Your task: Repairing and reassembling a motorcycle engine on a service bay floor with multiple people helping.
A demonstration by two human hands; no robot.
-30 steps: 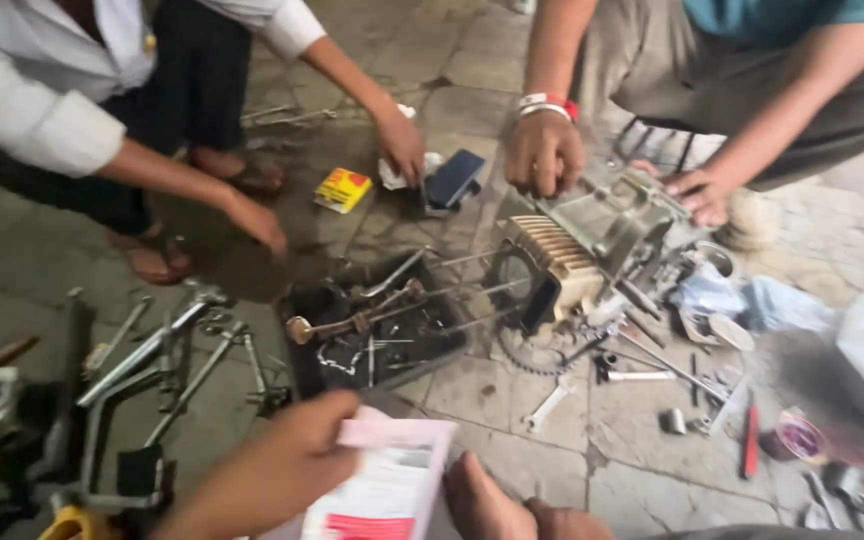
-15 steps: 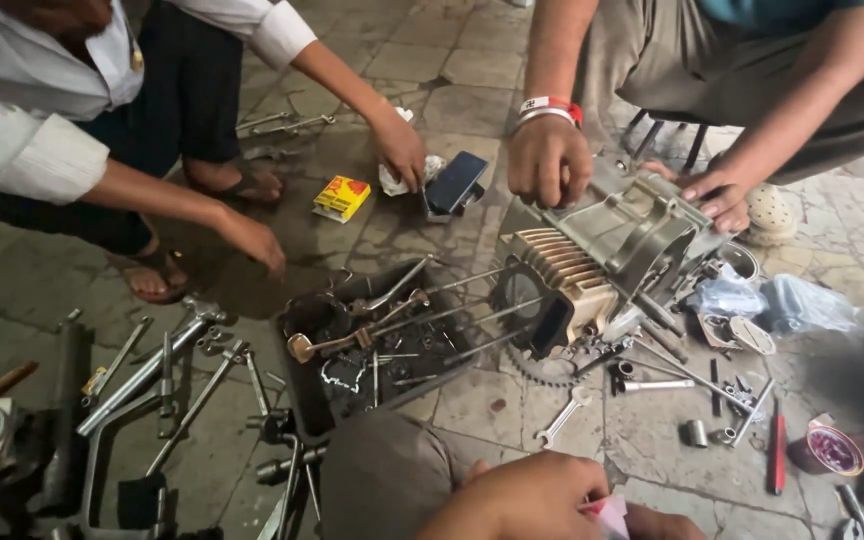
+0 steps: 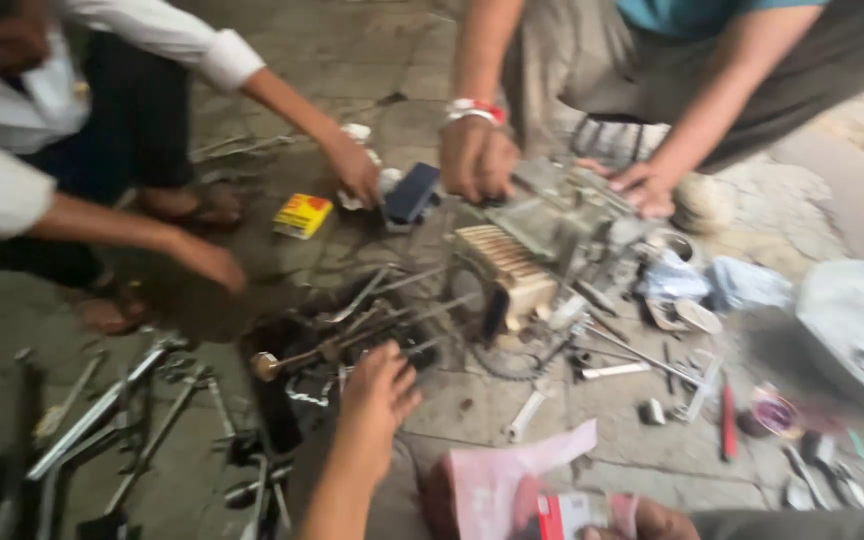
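Note:
My left hand (image 3: 377,385) reaches forward with its fingers apart, just above the rods and spanners in a dark tray (image 3: 282,400). It holds nothing. At the bottom edge my right hand (image 3: 647,520) grips a pink and white paper packet (image 3: 517,480) with a red patch. Beyond the tray lies a finned engine block (image 3: 507,270) on the stone floor. A person in a teal shirt has one hand (image 3: 477,160) on the engine casing and the other hand (image 3: 642,188) on its far side.
A person in a white shirt crouches at left, one hand (image 3: 352,170) near a dark flat case (image 3: 412,192), the other hand (image 3: 207,262) lower. A yellow box (image 3: 302,215), long wrenches (image 3: 102,410), a red-handled screwdriver (image 3: 727,420) and a metal basin (image 3: 862,330) lie around.
My left hand has come up from the bottom edge and stretched out over the tool tray. The packet has shifted right and now sits in my right hand. The view has tilted slightly.

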